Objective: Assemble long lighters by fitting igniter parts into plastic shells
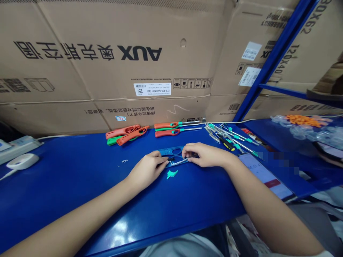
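A blue lighter housing (171, 151) lies on the blue tabletop between my hands, its inside facing up. Along its near side runs a thin white strip or wire (179, 162), with a small dark part (171, 159) close to my left fingertips. My left hand (150, 167) is closed in a pinch at the housing's left end; what sits between its fingers is too small to name. My right hand (200, 154) pinches at the right end, near the white strip, its grip partly hidden. Just in front lies a green trigger piece (172, 174).
Behind are orange and green lighter handles (127, 135) and lighters with metal tubes (171, 129). Metal rods (235, 137) and a yellow-black screwdriver (227, 143) lie right, beside a phone (265, 175). Tiny white pieces (123, 161) and a white charger (23, 161) are left. Cardboard (107, 75) stands behind.
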The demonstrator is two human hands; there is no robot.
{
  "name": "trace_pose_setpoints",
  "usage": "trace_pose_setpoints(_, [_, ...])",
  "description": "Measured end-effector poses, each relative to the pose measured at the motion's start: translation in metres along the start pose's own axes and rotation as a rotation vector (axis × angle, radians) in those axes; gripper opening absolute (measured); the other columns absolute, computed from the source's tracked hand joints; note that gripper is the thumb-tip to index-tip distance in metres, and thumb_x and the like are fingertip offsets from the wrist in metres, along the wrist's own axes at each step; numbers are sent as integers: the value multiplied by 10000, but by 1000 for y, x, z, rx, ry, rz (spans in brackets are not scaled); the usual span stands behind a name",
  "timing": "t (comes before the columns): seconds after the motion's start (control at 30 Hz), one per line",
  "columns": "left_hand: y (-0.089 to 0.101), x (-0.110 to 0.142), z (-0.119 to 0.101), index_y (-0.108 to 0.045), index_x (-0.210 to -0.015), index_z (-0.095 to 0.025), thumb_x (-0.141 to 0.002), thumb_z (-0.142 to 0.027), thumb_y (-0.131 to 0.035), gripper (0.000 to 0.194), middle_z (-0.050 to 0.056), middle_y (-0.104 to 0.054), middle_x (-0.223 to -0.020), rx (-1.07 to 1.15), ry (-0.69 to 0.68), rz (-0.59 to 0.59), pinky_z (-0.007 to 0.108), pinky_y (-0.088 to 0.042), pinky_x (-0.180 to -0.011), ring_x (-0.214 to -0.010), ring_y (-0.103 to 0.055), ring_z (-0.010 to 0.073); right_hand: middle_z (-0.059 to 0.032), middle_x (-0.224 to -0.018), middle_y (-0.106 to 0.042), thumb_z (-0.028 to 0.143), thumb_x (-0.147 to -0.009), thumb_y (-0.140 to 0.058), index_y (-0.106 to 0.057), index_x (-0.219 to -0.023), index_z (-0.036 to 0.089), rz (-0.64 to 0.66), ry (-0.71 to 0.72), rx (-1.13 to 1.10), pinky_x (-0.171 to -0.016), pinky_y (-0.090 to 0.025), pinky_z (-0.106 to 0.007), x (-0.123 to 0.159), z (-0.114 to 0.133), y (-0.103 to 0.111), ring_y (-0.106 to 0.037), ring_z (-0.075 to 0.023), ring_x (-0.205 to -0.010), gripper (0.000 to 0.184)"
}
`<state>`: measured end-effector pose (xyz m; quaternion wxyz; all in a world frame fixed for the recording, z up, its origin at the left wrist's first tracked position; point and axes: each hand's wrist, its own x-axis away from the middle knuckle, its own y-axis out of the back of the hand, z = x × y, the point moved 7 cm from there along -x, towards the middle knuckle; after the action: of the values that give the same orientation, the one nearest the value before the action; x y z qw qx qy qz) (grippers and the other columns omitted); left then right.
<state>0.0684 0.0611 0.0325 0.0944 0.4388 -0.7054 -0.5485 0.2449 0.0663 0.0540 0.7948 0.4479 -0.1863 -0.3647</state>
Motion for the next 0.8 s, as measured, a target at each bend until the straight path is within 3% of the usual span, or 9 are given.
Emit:
trace_pose_setpoints(0.3, [-2,9,-6,-675,-1260,-143,-1035,-284,-420,368,79,-594,-945,-133,-25,130,322,-541,-760,-755,-635,180,-52,-912,-679,173,-834,-680,-668,-909,166,-44,-104,-80,-725,-499,-270,0,-14,2,-628,-164,-799,76])
trace_pose_setpoints(0.47, [-3,11,-10,-609,-1343,-116,-1036,-302,-409,411,106,-582,-1009,-195,-54,173,365,-553,-816,-829,-638,211,-57,-917,-682,171,-862,-653,-723,-860,168,29,-46,-22,-723,-494,-273,2,-9,3,-636,-165,-790,70])
trace_pose_setpoints(0.63, [-1,12,-18,-643,-1283,-110,-1033,-300,-418,387,132,-593,-1014,-322,-98,132,431,-547,-813,-922,-605,271,-68,-960,-708,101,-869,-591,-742,-929,165,59,-56,-32,-763,-501,-281,5,-8,4,-661,-176,-839,174])
trace_pose_setpoints(0.8, [0,13,-19,-616,-1301,-82,-1026,-253,-441,368,161,-608,-1151,-301,-121,73,425,-558,-878,-1004,-618,273,-64,-928,-694,140,-847,-646,-702,-860,156,25,-145,-134,-689,-509,-262,5,-18,3,-664,-162,-779,59])
